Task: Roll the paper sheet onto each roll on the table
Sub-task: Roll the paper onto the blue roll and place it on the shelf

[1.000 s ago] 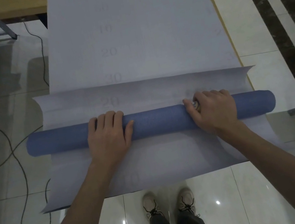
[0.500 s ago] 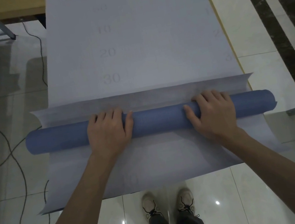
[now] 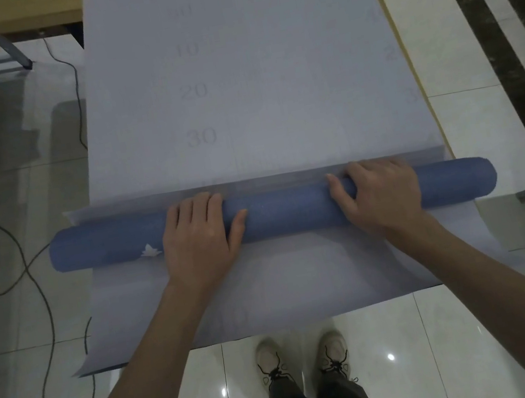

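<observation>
Left hand: the left hand (image 3: pixel 200 240) lies palm-down over the long, matte blue roll (image 3: pixel 284 211), left of its middle. Its fingers curve over the top to the far side and the thumb spreads rightward along the roll.
Right hand: the right hand (image 3: pixel 380 196) grasps the same roll right of its middle. The fingers wrap over the far side and the thumb presses the near-left face.
Blue roll: lies crosswise on the worktop, both ends reaching past the hands. A small white torn spot (image 3: pixel 150 251) shows on its near side, just left of the left hand.
Paper sheet: the pale grey, translucent paper sheet (image 3: pixel 302 279) passes under the roll. A narrow band of it shows just beyond the roll. The wide near part overhangs the worktop's near edge, and its left corner droops.
Mat: a pale grey numbered mat (image 3: pixel 248 79) runs away from the roll, printed with 10, 20 and 30.
Worktop: the wooden worktop (image 3: pixel 400 47) shows only as a thin tan strip along the mat's right side.
Floor: glossy white floor tiles (image 3: pixel 485 335) carry a looping black cable (image 3: pixel 39 305) at left.
Person: two light lace-up shoes (image 3: pixel 270 357) stand just below the sheet's near edge.
</observation>
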The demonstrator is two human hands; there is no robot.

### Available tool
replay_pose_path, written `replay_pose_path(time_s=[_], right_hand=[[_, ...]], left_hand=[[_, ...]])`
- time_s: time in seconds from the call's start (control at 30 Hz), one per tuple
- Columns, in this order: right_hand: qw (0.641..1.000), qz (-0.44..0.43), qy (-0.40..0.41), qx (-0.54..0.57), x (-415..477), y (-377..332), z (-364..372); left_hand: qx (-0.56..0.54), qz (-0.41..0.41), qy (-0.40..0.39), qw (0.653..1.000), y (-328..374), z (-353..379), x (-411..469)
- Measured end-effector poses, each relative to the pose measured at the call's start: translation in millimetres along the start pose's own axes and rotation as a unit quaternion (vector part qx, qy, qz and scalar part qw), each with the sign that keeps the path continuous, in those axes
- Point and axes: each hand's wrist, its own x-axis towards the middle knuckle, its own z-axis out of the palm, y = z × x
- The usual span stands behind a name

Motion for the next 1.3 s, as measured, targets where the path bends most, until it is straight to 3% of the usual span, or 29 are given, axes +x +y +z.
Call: replay_pose_path(time_s=[0.4,0.6,1.0,1.13,1.3], right_hand=[[1.0,0.012,-0.013,0.003,-2.1,0.5,-0.7],[1.0,-0.009,0.023,0.018,-3.4,5.2,0.6],[0.999,-0.009,-0.042,-0.009,-17.8,18.8,-10.4],[1.0,-0.007,-0.025,0.001,-18.0,18.8,-12.4],[1.0,-0.018,0.023,0.006,-7.1,14.1,-27.2]], left_hand=[[0.008,-0.001,-0.023,1.0,0.5,-0.4,1.2],[-0.014,-0.01,-0.066,0.998,-1.4,0.0,14.4],[-0.001,-0.003,-0.095,0.996,-3.2,-5.6,13.2],[0.006,-0.036,-0.096,0.995,-12.4,-9.3,7.7],[-0.005,-0.019,-0.074,0.997,-18.6,-30.5,13.8]])
